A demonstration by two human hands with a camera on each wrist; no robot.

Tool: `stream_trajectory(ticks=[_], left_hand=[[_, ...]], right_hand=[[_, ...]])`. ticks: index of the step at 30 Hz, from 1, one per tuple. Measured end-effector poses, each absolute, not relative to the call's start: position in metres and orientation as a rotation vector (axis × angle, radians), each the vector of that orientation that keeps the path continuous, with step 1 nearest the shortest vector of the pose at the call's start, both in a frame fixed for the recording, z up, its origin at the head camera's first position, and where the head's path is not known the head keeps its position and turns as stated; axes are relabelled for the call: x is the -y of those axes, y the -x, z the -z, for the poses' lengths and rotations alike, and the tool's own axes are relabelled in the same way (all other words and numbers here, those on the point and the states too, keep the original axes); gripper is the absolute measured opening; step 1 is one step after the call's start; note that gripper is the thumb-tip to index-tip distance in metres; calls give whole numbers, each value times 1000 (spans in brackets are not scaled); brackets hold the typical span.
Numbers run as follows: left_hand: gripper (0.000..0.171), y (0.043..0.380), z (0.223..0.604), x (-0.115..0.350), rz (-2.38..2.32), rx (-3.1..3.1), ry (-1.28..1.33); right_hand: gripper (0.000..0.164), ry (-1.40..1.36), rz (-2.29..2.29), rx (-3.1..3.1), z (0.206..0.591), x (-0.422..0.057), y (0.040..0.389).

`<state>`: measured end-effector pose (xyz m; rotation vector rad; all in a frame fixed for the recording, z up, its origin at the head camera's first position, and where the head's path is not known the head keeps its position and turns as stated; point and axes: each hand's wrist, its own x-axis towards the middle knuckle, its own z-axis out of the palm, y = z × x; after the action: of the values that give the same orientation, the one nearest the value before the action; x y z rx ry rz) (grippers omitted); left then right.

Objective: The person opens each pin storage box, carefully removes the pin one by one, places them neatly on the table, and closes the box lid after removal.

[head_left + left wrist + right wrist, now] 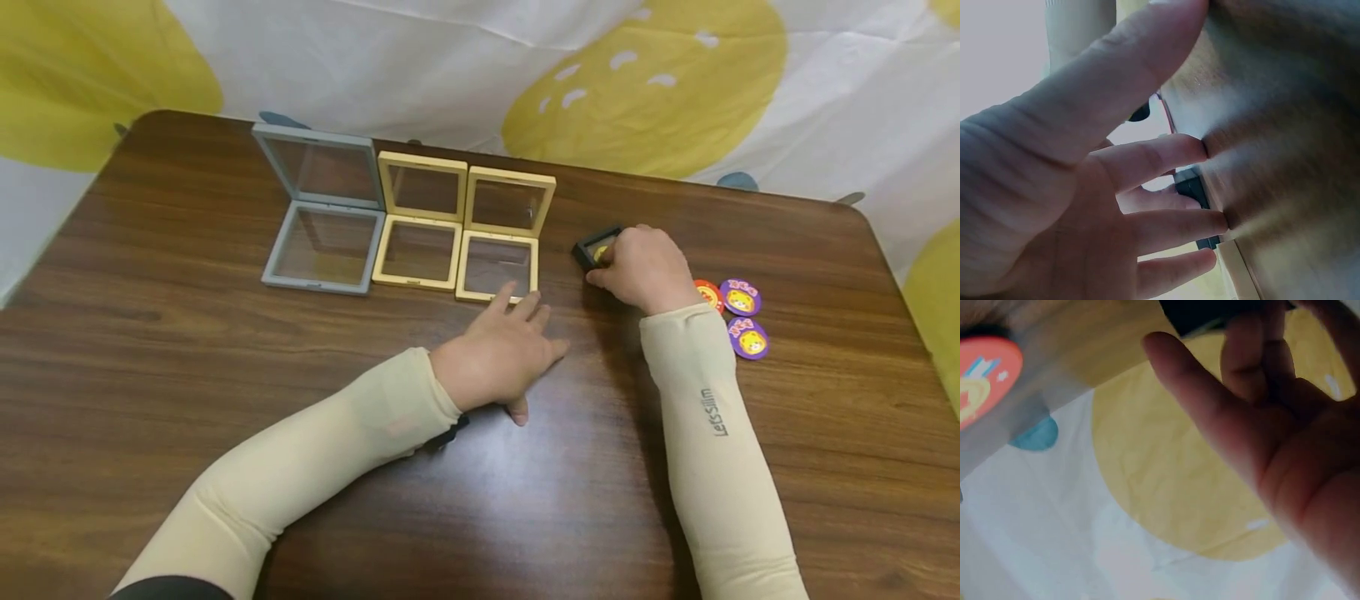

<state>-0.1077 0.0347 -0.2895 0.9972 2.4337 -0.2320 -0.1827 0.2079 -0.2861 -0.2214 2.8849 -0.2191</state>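
Note:
Near the back right of the table, my right hand (651,268) grips a small black display frame (581,254) with something yellow behind its window. Part of that frame is hidden by the fingers. In the right wrist view, the dark frame (1200,314) shows at the fingertips. My left hand (501,348) is spread with its fingers apart, just in front of the right-hand yellow display frame (459,265); it holds nothing. Fingertips (1194,147) meet or hover close to the wood in the left wrist view.
Left of that frame stand a second yellow frame (380,265) and a larger grey-blue frame (277,250), all opened with lids upright. Right of my right hand lie a red round disc (708,293) and two purple discs (742,297). A patterned cloth (420,75) hangs behind the table (150,350).

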Motion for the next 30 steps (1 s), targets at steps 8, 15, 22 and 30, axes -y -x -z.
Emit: stream_trajectory(ticks=[8,15,22,30], left_hand=[[102,108,293,-38,233,-2420,-1008],[103,107,292,-39,248,-2421,-989],[100,108,290,-35,229,-2443,-1003],[101,107,290,-34,223,-2437,-995]], right_hand=[[24,310,158,-2694,275,-211,162],[5,436,154,-2657,273,-206,134],[23,526,129,-2724,274,-203,123],[20,598,167,-2706,277,-207,127]])
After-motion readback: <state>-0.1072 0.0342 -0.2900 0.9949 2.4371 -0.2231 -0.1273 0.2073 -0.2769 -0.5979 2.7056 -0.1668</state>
